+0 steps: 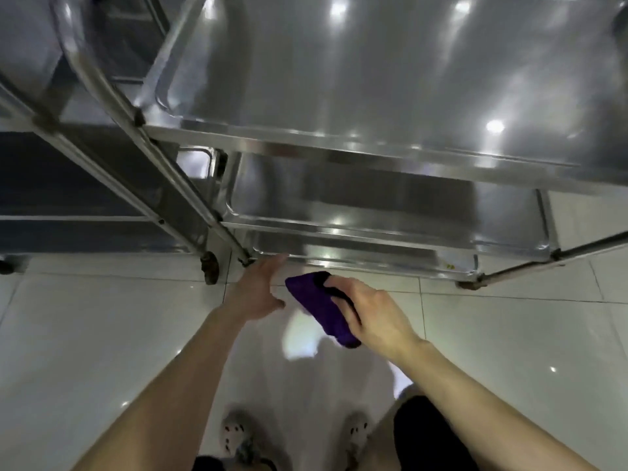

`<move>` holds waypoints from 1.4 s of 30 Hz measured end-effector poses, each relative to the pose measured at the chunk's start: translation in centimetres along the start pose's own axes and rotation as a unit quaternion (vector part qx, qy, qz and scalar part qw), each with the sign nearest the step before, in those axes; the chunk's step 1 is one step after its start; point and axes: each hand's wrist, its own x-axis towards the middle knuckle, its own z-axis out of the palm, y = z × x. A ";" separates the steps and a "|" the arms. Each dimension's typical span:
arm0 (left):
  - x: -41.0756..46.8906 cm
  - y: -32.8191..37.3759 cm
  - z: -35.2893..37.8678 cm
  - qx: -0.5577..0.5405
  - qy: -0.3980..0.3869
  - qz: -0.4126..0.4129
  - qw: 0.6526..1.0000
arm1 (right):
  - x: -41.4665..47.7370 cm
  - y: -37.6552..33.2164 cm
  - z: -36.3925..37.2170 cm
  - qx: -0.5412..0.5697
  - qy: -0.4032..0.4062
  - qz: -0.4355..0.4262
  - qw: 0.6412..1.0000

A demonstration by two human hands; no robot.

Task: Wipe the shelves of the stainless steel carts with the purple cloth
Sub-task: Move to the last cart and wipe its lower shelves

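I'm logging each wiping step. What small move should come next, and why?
Probably bring the purple cloth, gripped in the right hand, forward onto the cart's bottom shelf. The cloth hangs over the floor just short of it, and the open left hand reaches toward that shelf's corner.

Your forearms are bare, with no sleeves, watch or rings showing on your left hand [258,290] or right hand [373,314]. Below them you wear dark shorts [428,436], seen at the right thigh, and light, perforated clog-style slippers [238,433] with small dark decorations on the toes, one on each foot.
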 end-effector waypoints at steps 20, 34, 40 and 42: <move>20.4 -19.9 16.0 -0.220 0.533 -0.065 0.815 | 21.6 27.4 28.4 -0.172 0.070 0.062 0.981; 23.8 -25.0 5.2 -0.286 0.397 -0.008 0.872 | 25.4 28.4 32.9 -0.188 -0.023 0.121 0.974; 27.2 -24.1 7.3 -0.363 0.415 0.081 0.830 | 28.7 28.6 34.2 -0.201 0.050 0.190 0.960; 27.9 -24.0 7.3 -0.376 0.411 0.097 0.825 | 29.0 28.8 34.1 -0.215 0.051 0.195 0.956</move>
